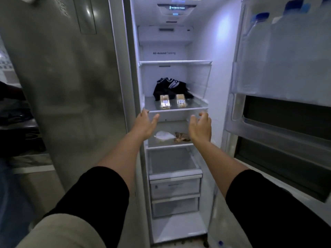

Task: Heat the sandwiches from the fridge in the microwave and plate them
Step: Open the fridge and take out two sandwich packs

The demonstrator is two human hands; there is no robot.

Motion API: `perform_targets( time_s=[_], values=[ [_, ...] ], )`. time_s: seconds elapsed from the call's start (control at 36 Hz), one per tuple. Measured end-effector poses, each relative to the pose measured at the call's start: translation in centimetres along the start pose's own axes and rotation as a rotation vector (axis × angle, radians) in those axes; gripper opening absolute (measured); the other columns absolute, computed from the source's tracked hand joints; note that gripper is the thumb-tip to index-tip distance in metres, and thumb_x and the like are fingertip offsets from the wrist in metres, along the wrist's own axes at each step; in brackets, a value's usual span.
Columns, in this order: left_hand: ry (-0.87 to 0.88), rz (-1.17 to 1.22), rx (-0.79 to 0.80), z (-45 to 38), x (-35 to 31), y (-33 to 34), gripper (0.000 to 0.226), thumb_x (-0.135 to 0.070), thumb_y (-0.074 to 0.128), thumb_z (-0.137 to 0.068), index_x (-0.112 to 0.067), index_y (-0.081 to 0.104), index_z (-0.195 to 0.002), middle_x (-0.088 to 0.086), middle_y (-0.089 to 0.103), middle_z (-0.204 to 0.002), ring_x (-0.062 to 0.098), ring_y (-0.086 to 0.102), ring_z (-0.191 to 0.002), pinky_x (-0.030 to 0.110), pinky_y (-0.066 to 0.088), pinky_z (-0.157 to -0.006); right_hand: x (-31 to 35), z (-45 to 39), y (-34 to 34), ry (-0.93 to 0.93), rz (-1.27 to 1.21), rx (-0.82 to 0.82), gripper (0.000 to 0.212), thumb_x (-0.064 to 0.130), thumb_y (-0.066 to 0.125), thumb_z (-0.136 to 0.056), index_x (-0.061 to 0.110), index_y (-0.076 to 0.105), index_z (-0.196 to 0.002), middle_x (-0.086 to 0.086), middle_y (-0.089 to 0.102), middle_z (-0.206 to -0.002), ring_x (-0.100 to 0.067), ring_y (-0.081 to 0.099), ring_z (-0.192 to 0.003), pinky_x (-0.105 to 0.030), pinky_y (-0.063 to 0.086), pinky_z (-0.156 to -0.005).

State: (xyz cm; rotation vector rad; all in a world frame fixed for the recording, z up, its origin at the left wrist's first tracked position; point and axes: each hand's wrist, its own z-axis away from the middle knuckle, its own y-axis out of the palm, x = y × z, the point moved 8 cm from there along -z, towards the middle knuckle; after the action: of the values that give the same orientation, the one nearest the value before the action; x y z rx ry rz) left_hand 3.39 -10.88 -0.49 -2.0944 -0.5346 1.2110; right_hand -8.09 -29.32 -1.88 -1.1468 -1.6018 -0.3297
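Two wrapped sandwiches stand side by side on a glass shelf (197, 105) inside the lit fridge: the left sandwich (165, 102) and the right sandwich (181, 100). Both arms reach into the fridge just below that shelf's front edge. My left hand (144, 125) is in front of the shelf's left end, fingers relaxed, holding nothing. My right hand (200, 127) is below the shelf's right end, fingers loosely curled, empty. Neither hand touches a sandwich.
A black bag (172, 86) lies behind the sandwiches. On the shelf below sit a white wrapper (163, 136) and a brown item (181, 137). Drawers (174, 187) fill the bottom. The open door's bin at right holds water bottles (258, 51). The closed steel door (68, 86) is at left.
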Motion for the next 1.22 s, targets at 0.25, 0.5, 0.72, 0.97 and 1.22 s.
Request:
perform_targets(
  time_s=[0.25,0.5,0.72,0.97,1.22],
  values=[
    [-0.009,0.038,0.016,-9.2,1.8,4.9,0.063,-0.047,0.039,-0.098,-0.010,0.024,-0.147,0.011,0.032,-0.152,0.028,0.036,-0.137,0.042,0.033,-0.110,-1.1,-9.6,5.8,0.002,0.049,0.037,0.042,0.032,0.036,-0.100,0.010,0.038,-0.135,-0.012,0.040,-0.139,-0.028,0.047,-0.117,-0.032,0.035,-0.088],
    [-0.012,0.019,-0.026,-21.2,2.4,8.6,0.068,-0.045,0.045,-0.096,-0.010,0.020,-0.149,0.009,0.027,-0.155,0.026,0.032,-0.140,0.041,0.030,-0.112,-3.3,-22.3,12.8,0.004,0.058,0.070,0.045,0.030,0.045,-0.095,0.010,0.039,-0.135,-0.015,0.043,-0.137,-0.033,0.047,-0.120,-0.037,0.039,-0.092],
    [-0.112,0.018,-0.006,-30.0,4.6,11.2,0.076,-0.039,0.053,-0.093,-0.006,0.016,-0.150,0.012,0.022,-0.156,0.026,0.026,-0.143,0.037,0.025,-0.114,-5.8,-30.2,19.6,0.032,0.171,0.153,0.058,0.027,0.055,-0.089,0.008,0.031,-0.139,-0.015,0.039,-0.136,-0.035,0.049,-0.116,-0.035,0.039,-0.085],
    [-0.295,0.109,0.118,-39.1,6.8,17.2,0.097,-0.046,0.065,-0.082,-0.005,0.009,-0.150,0.015,0.023,-0.154,0.032,0.027,-0.141,0.039,0.031,-0.110,-8.4,-37.9,23.3,0.095,0.229,0.128,0.067,0.039,0.064,-0.081,0.014,0.033,-0.136,-0.015,0.039,-0.134,-0.037,0.049,-0.118,-0.042,0.042,-0.099],
    [-0.457,0.190,0.172,-44.6,9.2,22.3,0.119,-0.066,0.070,-0.065,-0.008,0.013,-0.151,0.014,0.035,-0.150,0.031,0.037,-0.137,0.041,0.036,-0.111,-12.2,-44.7,25.7,0.303,0.107,0.125,0.089,0.058,0.059,-0.082,0.003,0.029,-0.145,-0.019,0.039,-0.145,-0.035,0.041,-0.131,-0.040,0.036,-0.103]
  ],
)
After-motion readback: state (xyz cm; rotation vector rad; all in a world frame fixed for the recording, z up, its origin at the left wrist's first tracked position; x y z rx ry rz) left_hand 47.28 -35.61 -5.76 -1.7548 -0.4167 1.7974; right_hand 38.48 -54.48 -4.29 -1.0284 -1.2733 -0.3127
